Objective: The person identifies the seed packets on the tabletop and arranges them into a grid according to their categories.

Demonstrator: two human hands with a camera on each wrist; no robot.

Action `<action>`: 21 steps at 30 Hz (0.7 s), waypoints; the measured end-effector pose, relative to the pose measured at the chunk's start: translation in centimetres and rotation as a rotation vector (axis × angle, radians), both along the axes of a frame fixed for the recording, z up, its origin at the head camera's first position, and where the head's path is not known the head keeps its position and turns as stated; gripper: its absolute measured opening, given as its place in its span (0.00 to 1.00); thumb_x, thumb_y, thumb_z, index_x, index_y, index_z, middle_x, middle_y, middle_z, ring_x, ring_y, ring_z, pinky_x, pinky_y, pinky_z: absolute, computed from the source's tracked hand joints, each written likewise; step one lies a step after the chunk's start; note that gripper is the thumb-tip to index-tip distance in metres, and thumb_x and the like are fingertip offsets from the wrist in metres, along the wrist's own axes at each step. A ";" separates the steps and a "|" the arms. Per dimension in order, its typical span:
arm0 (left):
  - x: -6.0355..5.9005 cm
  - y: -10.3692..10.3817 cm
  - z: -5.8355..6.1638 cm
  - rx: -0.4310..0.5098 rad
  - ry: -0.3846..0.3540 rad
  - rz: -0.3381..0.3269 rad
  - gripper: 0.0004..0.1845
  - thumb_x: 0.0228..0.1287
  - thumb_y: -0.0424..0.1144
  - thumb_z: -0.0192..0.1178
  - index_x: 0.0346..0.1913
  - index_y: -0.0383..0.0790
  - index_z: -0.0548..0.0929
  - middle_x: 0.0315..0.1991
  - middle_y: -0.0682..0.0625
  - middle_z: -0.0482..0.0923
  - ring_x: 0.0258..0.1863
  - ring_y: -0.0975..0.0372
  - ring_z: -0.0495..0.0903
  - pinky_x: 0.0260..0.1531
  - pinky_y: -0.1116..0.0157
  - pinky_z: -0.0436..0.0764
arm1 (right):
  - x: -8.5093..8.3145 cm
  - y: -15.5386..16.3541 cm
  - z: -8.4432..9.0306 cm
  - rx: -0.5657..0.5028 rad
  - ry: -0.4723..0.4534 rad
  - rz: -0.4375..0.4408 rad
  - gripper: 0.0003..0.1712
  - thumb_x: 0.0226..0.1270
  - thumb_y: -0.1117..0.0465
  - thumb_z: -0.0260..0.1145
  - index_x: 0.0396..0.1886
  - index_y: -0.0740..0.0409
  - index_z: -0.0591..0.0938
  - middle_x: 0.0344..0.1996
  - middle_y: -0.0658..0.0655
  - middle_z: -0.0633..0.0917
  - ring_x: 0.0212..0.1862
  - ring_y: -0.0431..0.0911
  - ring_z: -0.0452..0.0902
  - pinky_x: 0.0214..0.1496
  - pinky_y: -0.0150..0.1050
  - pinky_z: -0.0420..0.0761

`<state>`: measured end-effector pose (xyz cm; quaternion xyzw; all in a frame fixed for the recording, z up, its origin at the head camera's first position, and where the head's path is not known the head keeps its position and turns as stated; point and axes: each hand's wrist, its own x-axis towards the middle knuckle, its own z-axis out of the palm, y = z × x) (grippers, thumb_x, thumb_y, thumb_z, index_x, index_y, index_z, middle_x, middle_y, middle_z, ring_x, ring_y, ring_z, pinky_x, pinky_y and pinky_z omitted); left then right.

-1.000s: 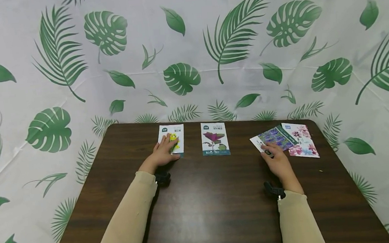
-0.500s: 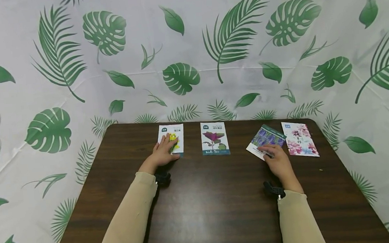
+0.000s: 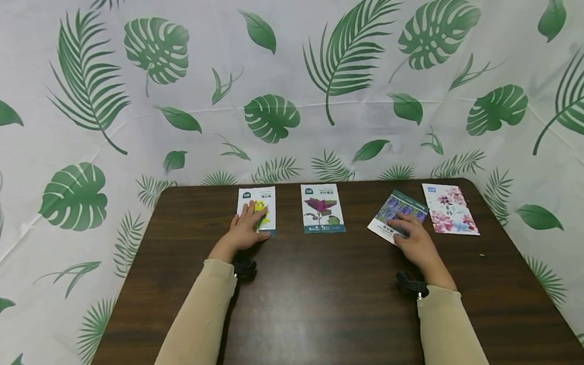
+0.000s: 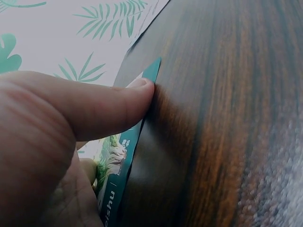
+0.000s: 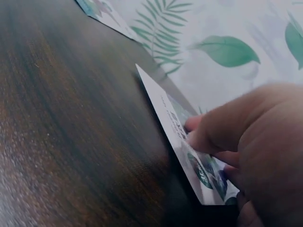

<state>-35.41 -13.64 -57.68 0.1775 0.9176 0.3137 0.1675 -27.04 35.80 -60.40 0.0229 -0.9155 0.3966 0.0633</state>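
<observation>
In the head view, my left hand [image 3: 244, 228] rests on a white seed packet with yellow flowers [image 3: 262, 194], covering its lower left. The left wrist view shows the thumb pressing the teal bottom edge of that packet [image 4: 115, 194]. My right hand [image 3: 416, 242] lies on a purple-flower seed packet [image 3: 409, 202], tilted on the table with its white end toward me. Seen from the right wrist, thumb and fingers touch the face of this packet [image 5: 163, 113], its near edge slightly off the wood.
A magenta-flower seed packet [image 3: 322, 207] lies between the hands. At the far right is a pink-blossom packet [image 3: 451, 209], just apart from the purple one. The brown wooden table [image 3: 303, 309] backs onto a leaf-print cloth [image 3: 205, 138].
The purple-flower packet, which overlapped the pink-blossom one, has slid left and turned, with my right hand on it. The two are now apart. My left hand has not moved.
</observation>
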 end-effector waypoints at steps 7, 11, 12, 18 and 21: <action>0.1 0.0 0.2 0.016 -0.008 0.005 0.45 0.78 0.46 0.67 0.89 0.45 0.57 0.90 0.34 0.28 0.90 0.41 0.26 0.85 0.35 0.26 | 0.2 -0.5 0.1 0.034 0.098 0.014 0.19 0.71 0.74 0.68 0.60 0.70 0.88 0.72 0.77 0.74 0.75 0.74 0.65 0.77 0.71 0.62; 0.0 0.0 0.1 0.012 0.002 0.006 0.45 0.79 0.46 0.67 0.89 0.46 0.57 0.90 0.35 0.29 0.90 0.41 0.27 0.85 0.36 0.28 | 0.1 -0.4 0.1 0.047 0.122 0.013 0.27 0.63 0.75 0.70 0.64 0.73 0.84 0.77 0.81 0.68 0.81 0.79 0.55 0.82 0.73 0.57; 0.0 0.0 0.0 0.010 0.004 0.006 0.45 0.79 0.47 0.67 0.89 0.46 0.56 0.90 0.35 0.29 0.90 0.41 0.27 0.85 0.36 0.28 | 0.0 -0.4 0.1 0.048 0.103 0.012 0.29 0.62 0.75 0.70 0.66 0.73 0.83 0.79 0.80 0.66 0.83 0.79 0.51 0.83 0.73 0.54; 0.1 0.0 0.0 0.019 -0.001 0.003 0.45 0.79 0.47 0.67 0.89 0.46 0.56 0.90 0.35 0.29 0.90 0.41 0.27 0.85 0.36 0.28 | 0.0 -0.4 -0.1 0.072 0.024 0.012 0.32 0.69 0.70 0.67 0.72 0.72 0.79 0.81 0.75 0.66 0.85 0.74 0.52 0.84 0.72 0.55; 0.0 -0.1 0.0 0.019 -0.001 0.004 0.45 0.79 0.47 0.67 0.89 0.46 0.57 0.90 0.35 0.29 0.90 0.41 0.28 0.86 0.36 0.28 | 0.1 -0.5 -0.2 0.059 0.066 0.013 0.27 0.71 0.70 0.69 0.68 0.73 0.82 0.77 0.77 0.71 0.82 0.74 0.59 0.82 0.72 0.58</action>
